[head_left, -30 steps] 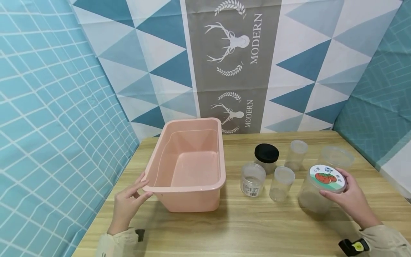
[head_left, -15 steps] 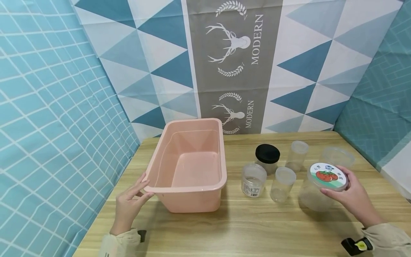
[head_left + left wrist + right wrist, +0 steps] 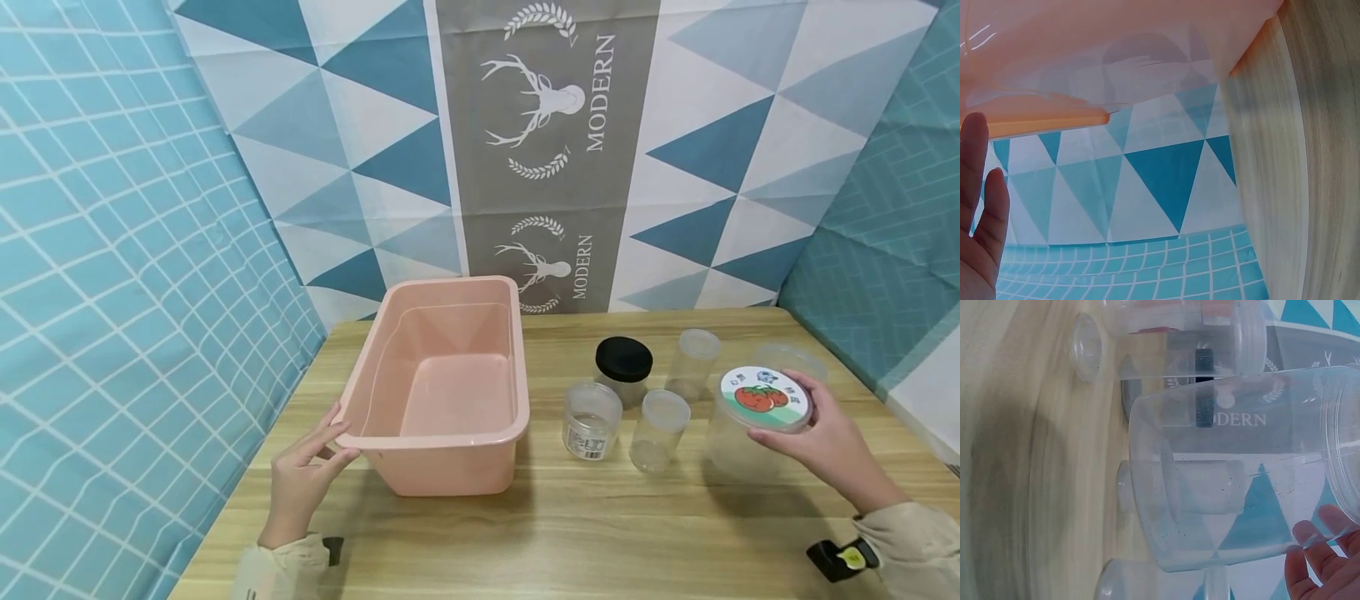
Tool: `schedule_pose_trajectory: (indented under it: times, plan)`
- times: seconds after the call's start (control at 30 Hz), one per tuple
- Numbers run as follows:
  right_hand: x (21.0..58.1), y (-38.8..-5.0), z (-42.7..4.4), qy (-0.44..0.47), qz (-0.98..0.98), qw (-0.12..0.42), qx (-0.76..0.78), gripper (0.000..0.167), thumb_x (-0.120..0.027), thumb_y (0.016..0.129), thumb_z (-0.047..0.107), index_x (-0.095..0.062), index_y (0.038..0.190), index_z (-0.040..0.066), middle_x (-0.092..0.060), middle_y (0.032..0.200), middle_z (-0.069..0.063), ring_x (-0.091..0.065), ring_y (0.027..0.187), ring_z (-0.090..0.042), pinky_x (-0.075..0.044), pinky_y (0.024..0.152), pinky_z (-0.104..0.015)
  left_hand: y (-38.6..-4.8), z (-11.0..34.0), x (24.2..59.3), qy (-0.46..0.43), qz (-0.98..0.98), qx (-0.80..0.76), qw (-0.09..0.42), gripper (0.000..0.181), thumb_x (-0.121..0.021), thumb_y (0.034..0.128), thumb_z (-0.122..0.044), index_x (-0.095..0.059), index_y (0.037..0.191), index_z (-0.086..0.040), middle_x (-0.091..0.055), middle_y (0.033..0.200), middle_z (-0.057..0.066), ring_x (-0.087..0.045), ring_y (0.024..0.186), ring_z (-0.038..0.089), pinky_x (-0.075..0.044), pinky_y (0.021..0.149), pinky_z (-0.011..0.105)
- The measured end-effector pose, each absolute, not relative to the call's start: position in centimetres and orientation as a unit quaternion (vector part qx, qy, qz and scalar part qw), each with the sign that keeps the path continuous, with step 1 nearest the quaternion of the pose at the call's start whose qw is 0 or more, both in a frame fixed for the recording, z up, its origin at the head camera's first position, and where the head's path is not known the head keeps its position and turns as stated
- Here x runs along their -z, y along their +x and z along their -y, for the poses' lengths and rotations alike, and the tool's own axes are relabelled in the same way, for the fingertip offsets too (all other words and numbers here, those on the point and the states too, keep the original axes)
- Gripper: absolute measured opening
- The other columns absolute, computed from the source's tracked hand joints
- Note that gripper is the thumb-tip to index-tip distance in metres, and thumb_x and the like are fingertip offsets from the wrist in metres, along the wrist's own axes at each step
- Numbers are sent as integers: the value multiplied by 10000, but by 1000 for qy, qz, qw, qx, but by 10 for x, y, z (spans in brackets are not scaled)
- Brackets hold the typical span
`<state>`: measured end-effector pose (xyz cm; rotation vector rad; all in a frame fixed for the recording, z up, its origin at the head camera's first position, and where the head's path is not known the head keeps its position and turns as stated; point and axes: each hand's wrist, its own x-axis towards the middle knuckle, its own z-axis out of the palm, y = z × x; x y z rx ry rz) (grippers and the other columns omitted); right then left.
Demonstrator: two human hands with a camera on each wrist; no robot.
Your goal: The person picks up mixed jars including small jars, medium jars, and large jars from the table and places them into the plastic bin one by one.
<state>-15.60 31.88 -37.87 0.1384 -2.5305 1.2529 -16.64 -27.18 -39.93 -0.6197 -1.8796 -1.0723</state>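
Observation:
The pink tub [image 3: 450, 440] stands at the left of the wooden table, and my left hand [image 3: 302, 479] pinches its near left rim corner. In the left wrist view, fingers [image 3: 992, 206] show beside the pink wall. My right hand [image 3: 832, 446] grips a large clear jar [image 3: 742, 450] around its tomato-printed lid [image 3: 765, 398]. The right wrist view shows this jar [image 3: 1229, 481] lifted off the table, its base apart from the wood, with fingers [image 3: 1319, 565] at the lid end.
Left of the held jar stand a clear jar with a label [image 3: 591, 421], a small clear jar [image 3: 658, 431], a black-lidded jar [image 3: 624, 367] and another clear jar [image 3: 693, 362]. Behind the held jar is a wide clear container [image 3: 791, 360]. Patterned cloth [image 3: 555, 167] hangs behind the table.
My right hand has raised the large jar from the table and moved it slightly up. My left hand stays at the tub's rim.

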Motion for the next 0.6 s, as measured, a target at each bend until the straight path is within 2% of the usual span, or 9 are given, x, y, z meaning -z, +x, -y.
schedule_pose_trajectory:
  times: [0.27, 0.6]
  plan:
    - [368, -156, -318, 66, 879, 168, -441, 904, -787, 746, -14, -172, 1389, -168, -375, 1210, -292, -397, 897, 196, -408, 657, -45, -166, 273, 402, -238, 755, 433, 430, 501, -729, 737, -416, -728, 940, 41, -582, 1229, -88, -522, 522, -33, -348, 377, 165]
    - [347, -157, -317, 81, 876, 198, -432, 906, -812, 698, -50, -220, 1375, -151, -397, 1146, -99, -430, 905, 142, -416, 665, -44, -167, 270, 401, -235, 750, 444, 430, 490, -737, 739, -407, -728, 934, 43, -590, 1220, -115, -458, 484, -14, -300, 360, 195]
